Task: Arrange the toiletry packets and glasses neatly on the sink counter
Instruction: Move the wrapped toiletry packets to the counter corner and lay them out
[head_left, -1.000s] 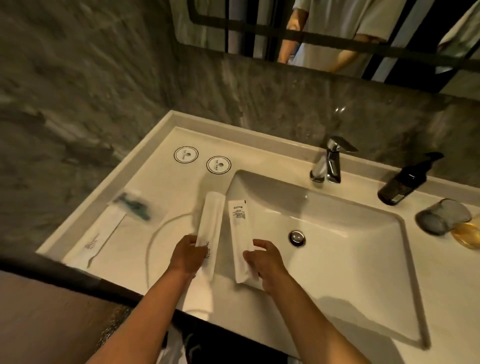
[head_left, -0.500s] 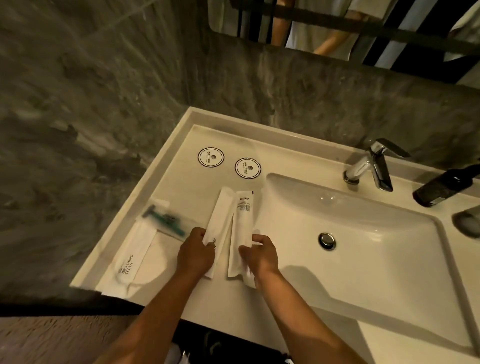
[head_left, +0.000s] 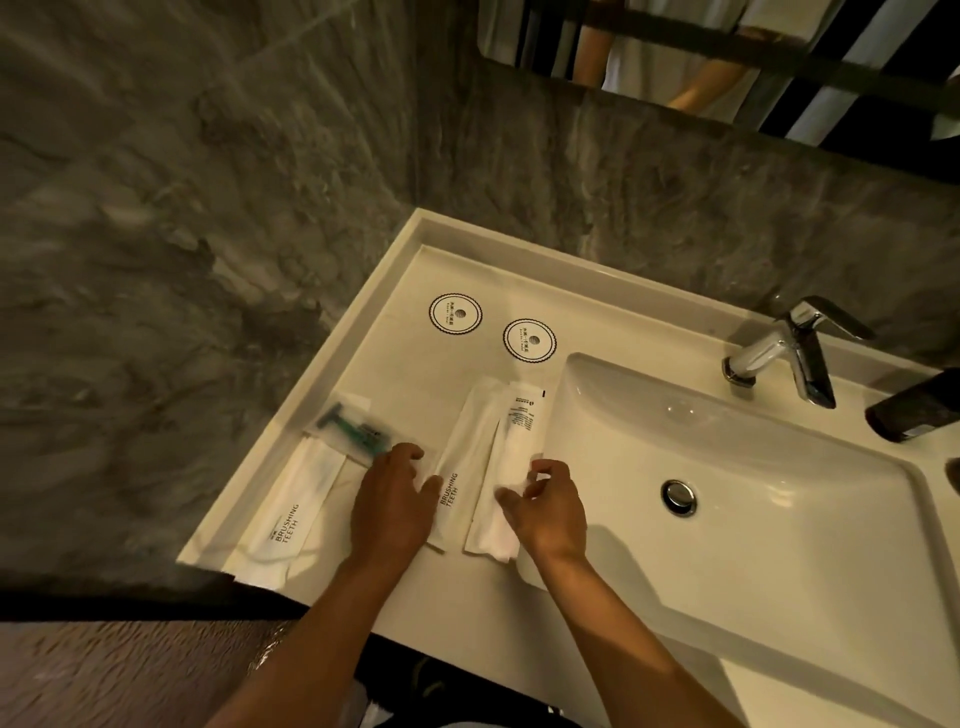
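Your 2 hands on 2 white packets, white sink counter (head_left: 405, 364).

Your left hand (head_left: 392, 501) lies flat, grip spread, thumb on the long white "BRUSHING TEETH" paper packet (head_left: 462, 467). Your right hand (head_left: 545, 506) has its grip curled loosely over the white printed packet (head_left: 514, 457) just beside it, near the basin edge; pinching or not, cannot tell.

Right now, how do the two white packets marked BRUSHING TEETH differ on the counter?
The left packet lies alone near the counter's left edge, untouched; the middle packet lies by the basin, under the left hand. The left packet's far end sits under the razor pouch; the middle packet is partly overlapped by a third packet. Both are long, white and carry the same print.
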